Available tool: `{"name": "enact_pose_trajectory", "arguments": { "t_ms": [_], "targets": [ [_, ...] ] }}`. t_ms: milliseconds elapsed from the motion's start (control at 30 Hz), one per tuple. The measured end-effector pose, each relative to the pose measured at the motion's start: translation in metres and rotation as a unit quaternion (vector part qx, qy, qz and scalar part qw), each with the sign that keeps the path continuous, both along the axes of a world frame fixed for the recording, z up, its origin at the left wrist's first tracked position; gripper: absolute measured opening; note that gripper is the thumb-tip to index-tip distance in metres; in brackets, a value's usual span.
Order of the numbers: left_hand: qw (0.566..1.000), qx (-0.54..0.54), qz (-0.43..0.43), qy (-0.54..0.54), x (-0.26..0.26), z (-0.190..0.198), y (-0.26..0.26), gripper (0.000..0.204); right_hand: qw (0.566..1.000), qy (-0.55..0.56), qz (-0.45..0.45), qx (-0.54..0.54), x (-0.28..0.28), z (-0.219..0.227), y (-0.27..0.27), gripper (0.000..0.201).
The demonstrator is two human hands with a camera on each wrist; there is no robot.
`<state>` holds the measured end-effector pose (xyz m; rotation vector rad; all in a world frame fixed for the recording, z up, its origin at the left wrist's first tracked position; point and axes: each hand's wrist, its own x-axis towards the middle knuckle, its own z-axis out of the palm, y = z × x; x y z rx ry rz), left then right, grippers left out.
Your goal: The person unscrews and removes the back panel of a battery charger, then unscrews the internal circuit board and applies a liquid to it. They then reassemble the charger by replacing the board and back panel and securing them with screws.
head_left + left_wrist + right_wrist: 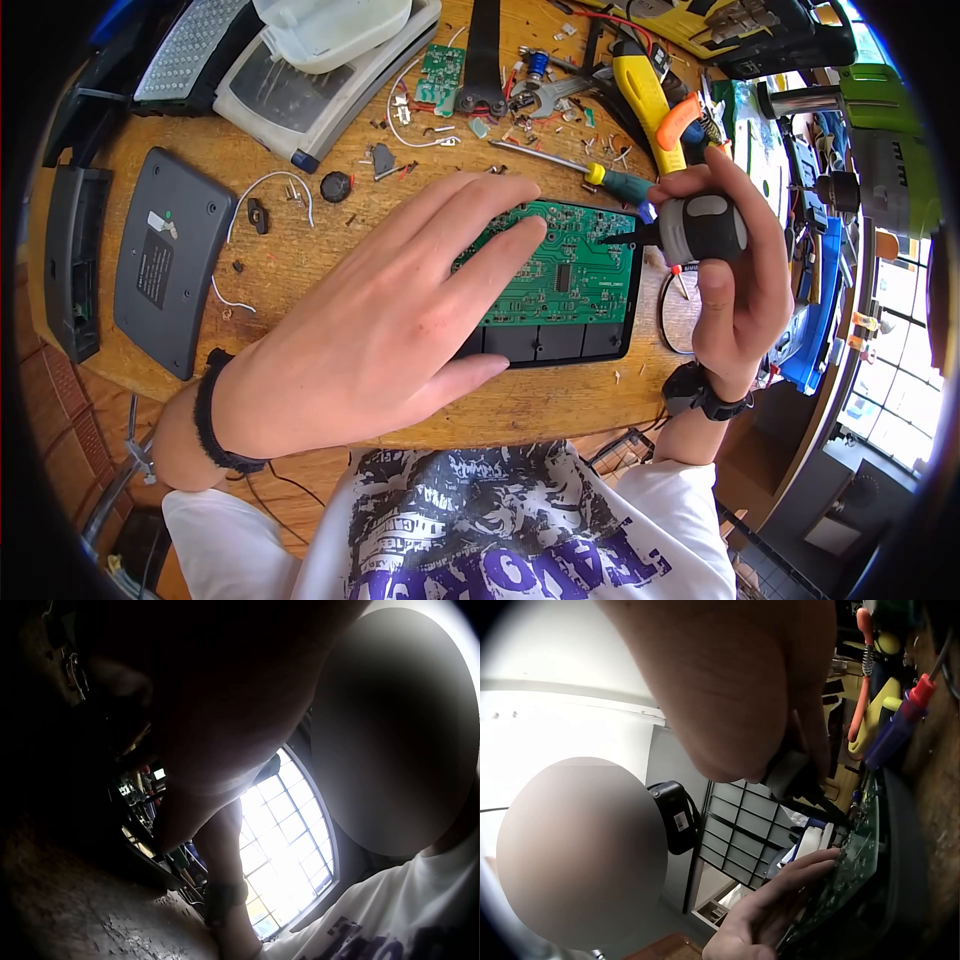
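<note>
A green circuit board (597, 280) lies in a dark plastic casing (580, 343) on the bench before me. My left hand (390, 310) reaches over it from the left, its fingers stretched out and the fingertips on the board. In my right hand (745, 300) is a stubby screwdriver (705, 225) with a grey and black handle, gripped between thumb and fingers. Its dark shaft slants left, the tip right at the board's upper right part. The right wrist view shows the screwdriver (799, 780) coming down to the board (859, 847) from the side.
A grey back cover (165, 260) lies at the left, near a scale-like device (290, 110). Behind the casing are a long screwdriver (615, 182), a wrench (550, 95), a small green board (440, 75) and scattered screws. Orange-handled pliers (680, 120) and a drill (870, 100) stand at the right.
</note>
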<state>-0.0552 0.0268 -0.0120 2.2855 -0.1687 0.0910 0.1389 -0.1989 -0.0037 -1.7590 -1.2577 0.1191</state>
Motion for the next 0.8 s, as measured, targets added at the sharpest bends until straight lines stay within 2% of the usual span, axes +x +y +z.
{"name": "enact_pose_trajectory", "arguments": {
  "t_ms": [533, 800],
  "targets": [
    [1.0, 0.0, 0.001, -0.003, 0.0004, 0.0008, -0.0001, 0.088, 0.999, -0.016, 0.031, 0.005, 0.0016, 0.0007, -0.0005, 0.059],
    [1.0, 0.0, 0.0, -0.006, -0.0006, -0.001, 0.0001, 0.088, 0.999, 0.015, 0.011, 0.034, 0.0012, 0.0019, -0.0052, 0.066]
  ]
}}
